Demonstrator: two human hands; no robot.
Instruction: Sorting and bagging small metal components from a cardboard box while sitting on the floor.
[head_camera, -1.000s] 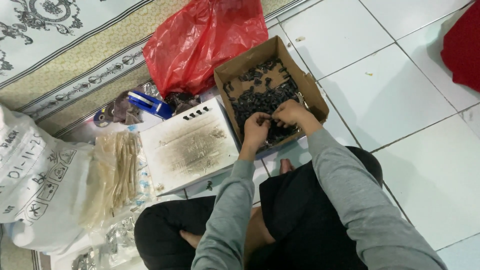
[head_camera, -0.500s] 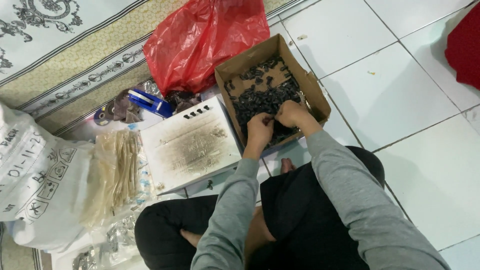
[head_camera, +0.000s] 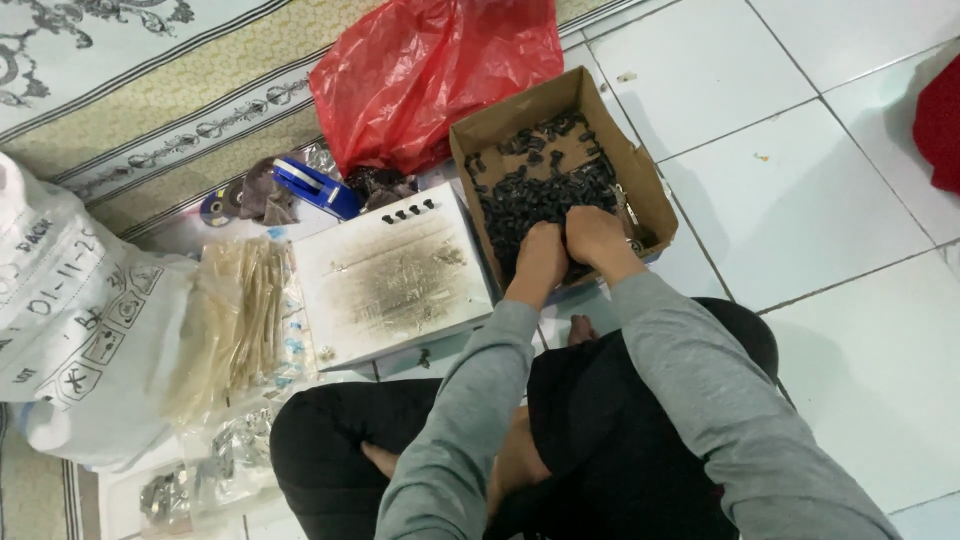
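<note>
Head view is filled mostly by the white tiled floor, on which a cross-legged person in grey sleeves is seated. A red plastic bag is seen above, a printed white sack at the left edge. A soot-smudged white board is laid beside an open cardboard box. Compared with a second ago, little is altered: both hands are kept side by side in the box's near corner. The left hand and right hand are curled, fingers buried among the small black parts; what is pinched cannot be told.
</note>
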